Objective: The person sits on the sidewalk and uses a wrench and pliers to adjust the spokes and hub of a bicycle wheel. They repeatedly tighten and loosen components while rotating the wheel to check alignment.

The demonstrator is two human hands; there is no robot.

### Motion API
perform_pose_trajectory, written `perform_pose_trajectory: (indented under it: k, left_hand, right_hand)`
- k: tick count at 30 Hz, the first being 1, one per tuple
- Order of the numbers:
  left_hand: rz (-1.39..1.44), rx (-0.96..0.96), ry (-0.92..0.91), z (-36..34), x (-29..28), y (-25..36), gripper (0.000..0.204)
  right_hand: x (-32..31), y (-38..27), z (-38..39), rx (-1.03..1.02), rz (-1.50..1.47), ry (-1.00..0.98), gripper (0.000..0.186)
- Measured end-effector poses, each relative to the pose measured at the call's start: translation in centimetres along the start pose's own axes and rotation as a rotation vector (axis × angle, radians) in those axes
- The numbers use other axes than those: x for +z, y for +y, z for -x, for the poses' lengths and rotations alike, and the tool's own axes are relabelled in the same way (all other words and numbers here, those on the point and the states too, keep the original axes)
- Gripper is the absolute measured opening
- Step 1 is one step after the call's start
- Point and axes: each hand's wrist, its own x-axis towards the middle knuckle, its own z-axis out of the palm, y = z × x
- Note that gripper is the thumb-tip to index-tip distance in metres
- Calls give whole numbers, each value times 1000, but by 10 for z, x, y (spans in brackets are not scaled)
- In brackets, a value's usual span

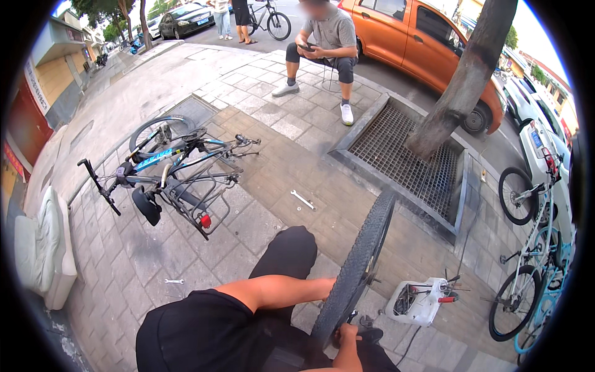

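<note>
Head view: wheel (359,254) stands between left hand (329,287) and right hand (347,333), seemingly for steadying — left's opening and grip hidden, right curled, hold unclear.

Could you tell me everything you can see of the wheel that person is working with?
This bicycle wheel has a dark, rubbery-looking tyre with knobbly tread. Seen nearly edge-on, it stands on a slant, its top toward the picture's upper right; an axle end juts from its right side. It is off any bike, close before the person's lap. The left hand meets its left side, partly hidden; the right hand is by its lower end, contact unclear. I can't tell whether it touches the ground.
</note>
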Motion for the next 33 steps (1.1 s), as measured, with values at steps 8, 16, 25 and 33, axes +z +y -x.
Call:
perform_pose_trajectory:
  k: [8,16,25,33]
  left_hand:
    - [80,-98,-17,-7,-10,-6,23]
    - [55,-138,-70,-5,-3,4,10]
    - [178,-203,12,13,35,55,8]
    - [-25,-87,-16,7,22,49,52]
  right_hand:
    - [0,-8,14,33,-34,47,15]
    - [1,-12,20,7,-18,77,15]
    - [1,-9,13,59,-67,76,18]
    - [-1,-8,9,26,-21,13,20]
